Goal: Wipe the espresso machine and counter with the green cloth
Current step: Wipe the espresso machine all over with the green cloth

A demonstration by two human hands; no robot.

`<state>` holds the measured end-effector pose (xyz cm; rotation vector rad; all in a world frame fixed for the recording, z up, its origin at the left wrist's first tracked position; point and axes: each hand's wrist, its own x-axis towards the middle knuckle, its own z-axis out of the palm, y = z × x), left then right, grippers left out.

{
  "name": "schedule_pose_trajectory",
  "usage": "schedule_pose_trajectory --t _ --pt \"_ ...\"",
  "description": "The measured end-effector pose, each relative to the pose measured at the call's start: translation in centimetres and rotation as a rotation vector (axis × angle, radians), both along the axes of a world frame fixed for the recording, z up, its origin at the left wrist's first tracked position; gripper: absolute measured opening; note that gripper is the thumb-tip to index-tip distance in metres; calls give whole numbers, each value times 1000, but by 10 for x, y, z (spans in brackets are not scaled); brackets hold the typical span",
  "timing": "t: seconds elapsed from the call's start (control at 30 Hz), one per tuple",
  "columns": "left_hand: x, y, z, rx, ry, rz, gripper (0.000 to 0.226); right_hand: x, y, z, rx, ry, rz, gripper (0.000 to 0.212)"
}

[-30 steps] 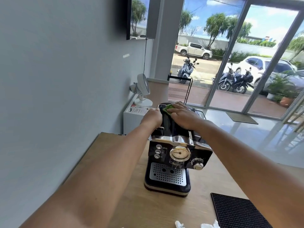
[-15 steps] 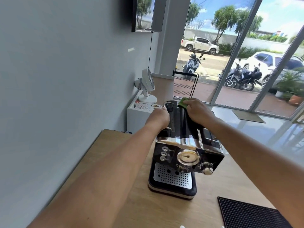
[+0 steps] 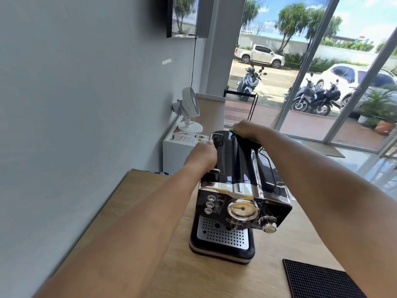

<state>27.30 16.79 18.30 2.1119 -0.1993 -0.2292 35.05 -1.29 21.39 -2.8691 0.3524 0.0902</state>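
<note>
1. The espresso machine [image 3: 242, 190] is glossy black with chrome trim. Its front has a round gauge, three buttons and a knob above a perforated drip tray.
2. The green cloth [image 3: 233, 132] shows only a thin edge at the machine's top rear, under the right hand [image 3: 247, 130].
3. The counter [image 3: 214, 280] is light wood, and the machine stands upright on it.
</note>
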Motion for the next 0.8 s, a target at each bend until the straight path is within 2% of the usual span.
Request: schedule_pose_trajectory --t 0.1,0.27,0.37,0.5,0.6,0.7,0.77,0.8 --pt "2 -3 0 18 -13 22 41 2 -5 -5 -9 -64 -55 33" --pt "6 -5 -3 62 -22 60 40 -6 22 -1 -8 -55 182 47" --pt "7 -6 -3 70 5 85 42 -8 8 0 33 -16 183 37" --pt "4 -5 -1 113 -23 65 38 -27 -22 1 -22 4 -68 39" --pt "8 -6 -4 180 -56 41 35 -46 -20 -3 -104 17 -188 24" --pt "11 -6 -7 248 -87 30 34 -58 -10 -9 -144 -75 -340 31" --pt "13 -7 -8 286 -105 24 35 -65 -8 -12 -137 -140 -361 34" --pt "14 -7 -8 296 -107 22 36 -67 -8 -13 -149 -186 -302 35"
